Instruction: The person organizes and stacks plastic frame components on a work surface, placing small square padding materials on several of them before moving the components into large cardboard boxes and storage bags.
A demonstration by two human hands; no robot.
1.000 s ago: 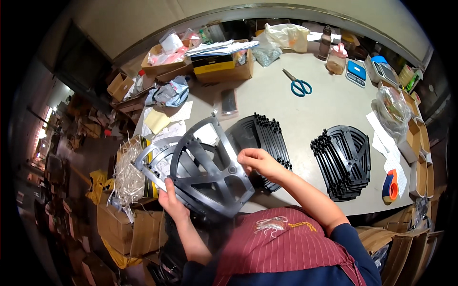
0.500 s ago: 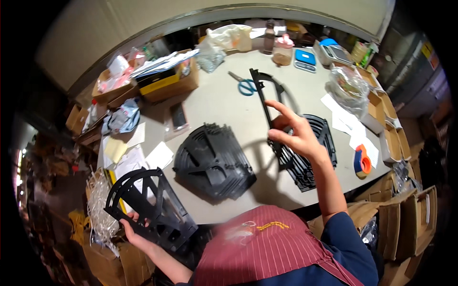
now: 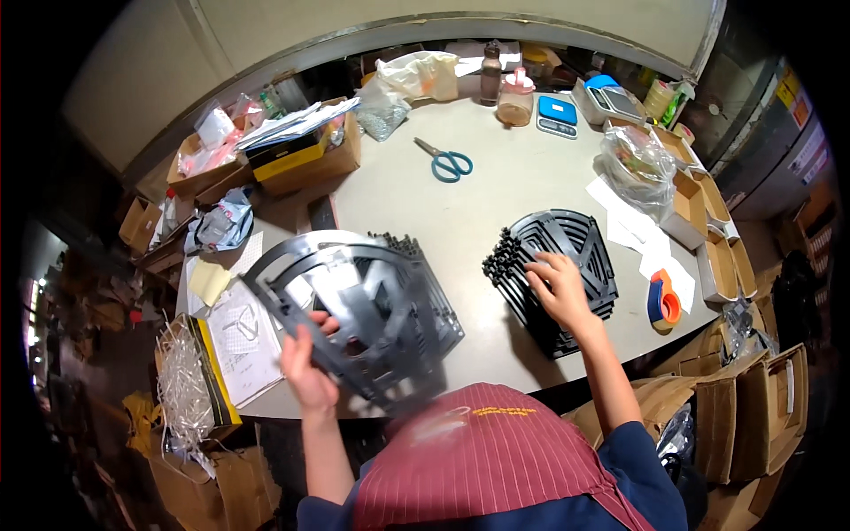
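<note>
Left hand [image 3: 310, 376] gripping a black fan-shaped frame [image 3: 335, 305], right hand [image 3: 562, 292] at a stack of similar frames [image 3: 518, 288].
At far left, a bundle of white strands [image 3: 184, 376] stands beside papers [image 3: 243, 341] on the pale surface [image 3: 505, 190]; next, the left hand clasps the frame by its lower left edge, tilted and blurred, in front of a middle stack [image 3: 443, 305] that it partly hides; scissors [image 3: 445, 165] lie beyond; then comes the right-hand stack, the right hand over it with fingers parted and half bent, nothing seen between them, though contact I cannot tell; last, an orange-and-blue tape dispenser [image 3: 656, 301] near the edge.
</note>
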